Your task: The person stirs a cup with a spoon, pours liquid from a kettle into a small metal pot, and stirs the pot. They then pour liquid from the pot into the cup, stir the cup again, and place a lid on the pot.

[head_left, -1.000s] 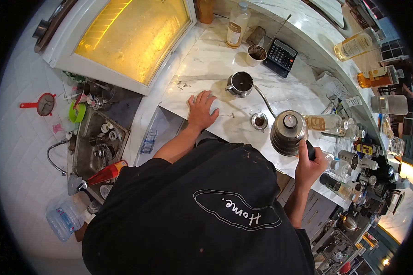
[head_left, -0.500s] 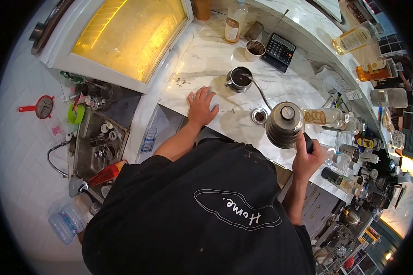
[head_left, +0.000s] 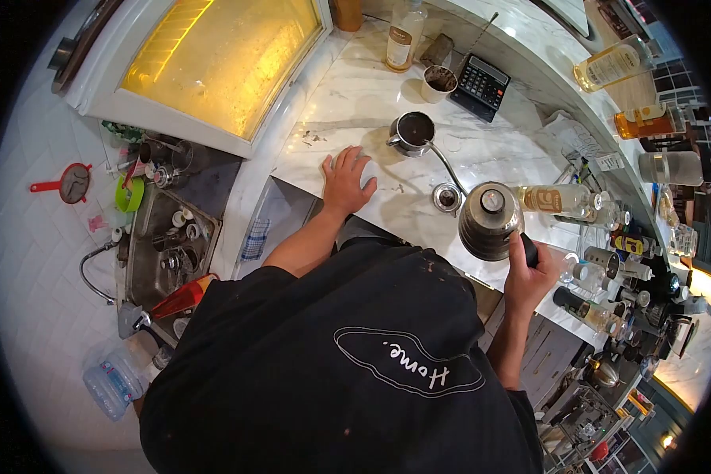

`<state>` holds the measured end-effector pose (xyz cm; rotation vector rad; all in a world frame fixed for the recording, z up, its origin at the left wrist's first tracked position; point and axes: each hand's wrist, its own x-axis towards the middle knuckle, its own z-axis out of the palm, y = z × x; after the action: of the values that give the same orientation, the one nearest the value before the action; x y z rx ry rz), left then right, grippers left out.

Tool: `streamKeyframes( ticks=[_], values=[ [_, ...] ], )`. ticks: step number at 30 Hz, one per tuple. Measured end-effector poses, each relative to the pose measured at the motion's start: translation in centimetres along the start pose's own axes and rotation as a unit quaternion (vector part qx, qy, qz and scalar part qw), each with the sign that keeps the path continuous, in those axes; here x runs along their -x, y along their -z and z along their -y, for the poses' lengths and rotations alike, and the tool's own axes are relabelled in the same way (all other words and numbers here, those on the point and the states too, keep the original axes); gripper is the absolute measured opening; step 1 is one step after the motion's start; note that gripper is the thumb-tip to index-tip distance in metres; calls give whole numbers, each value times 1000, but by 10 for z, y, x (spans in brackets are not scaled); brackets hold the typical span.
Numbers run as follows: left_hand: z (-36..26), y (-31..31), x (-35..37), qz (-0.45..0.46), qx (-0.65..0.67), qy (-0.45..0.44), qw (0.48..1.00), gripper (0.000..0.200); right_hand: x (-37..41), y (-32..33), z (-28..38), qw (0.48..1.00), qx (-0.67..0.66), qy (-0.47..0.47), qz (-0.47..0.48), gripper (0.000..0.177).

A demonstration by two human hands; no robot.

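Note:
My right hand [head_left: 527, 268] grips the black handle of a metal gooseneck kettle [head_left: 490, 223]. Its long thin spout reaches toward a metal cup [head_left: 413, 141] with dark contents, and the tip sits at the cup's near right rim. Whether water is flowing I cannot make out. Resting on the marble counter [head_left: 308, 170], my left hand [head_left: 346, 182] lies flat with its fingers spread, left of the cup and holding nothing. A small round metal container [head_left: 447, 197] with something dark in it stands between the cup and the kettle.
Behind the cup are a calculator [head_left: 479, 85], a paper cup [head_left: 438, 81] of dark grounds and a labelled bottle [head_left: 401, 39]. Several bottles [head_left: 555, 199] crowd the right side. A lit display case [head_left: 213, 71] and a cluttered sink [head_left: 150, 272] lie left.
The kettle has shifted slightly toward me, and its spout tip has drawn back from over the cup's middle to its rim. My left hand stays almost still.

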<state>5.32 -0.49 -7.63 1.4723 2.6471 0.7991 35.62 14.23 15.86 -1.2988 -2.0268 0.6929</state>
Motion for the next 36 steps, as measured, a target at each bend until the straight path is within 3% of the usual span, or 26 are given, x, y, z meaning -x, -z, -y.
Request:
streamKeyframes(
  ticks=[20,23,26,36],
  values=[
    [-1,2,-1,1,-12,-2,1000,53,-6,-2,4,999,-24,-43,23,28],
    [-3,3,-1,-7,-6,-3,1000,53,-7,-12,-11,1000,-8,21,6,31],
    [-2,3,-1,-13,-4,-8,1000,53,-7,-16,-2,998,-42,-52,2,35],
    [-1,1,-2,15,-2,8,1000,52,-4,-6,-2,1000,-6,9,-12,31]
  ],
)
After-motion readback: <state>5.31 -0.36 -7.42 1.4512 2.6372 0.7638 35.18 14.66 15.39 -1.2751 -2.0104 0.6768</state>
